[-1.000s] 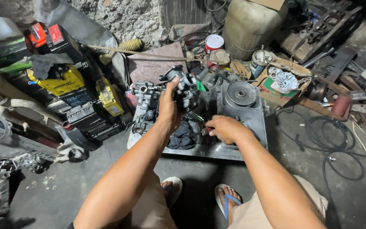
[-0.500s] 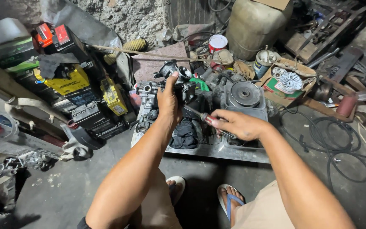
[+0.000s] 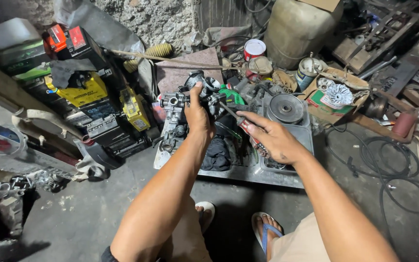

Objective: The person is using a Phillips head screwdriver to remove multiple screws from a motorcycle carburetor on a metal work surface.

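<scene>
Carburetor [image 3: 178,109], one of them, sits gripped in my left hand [image 3: 197,116], held up over the far left part of the metal tray [image 3: 248,170]; my fingers are clamped around its body, thumb pointing up and away from me. One screwdriver [image 3: 241,123] with a red and black handle lies in my right hand [image 3: 272,140], fingers closed around the handle, its shaft angled far and left toward the carburetor. Both my forearms reach out from near to far, the left almost straight, the right slanting in from the right. One round pulley [image 3: 286,107] rests on the tray's far right. Two sandals [image 3: 263,232] show near my knees. One red-and-white can [image 3: 254,48] stands far back.
</scene>
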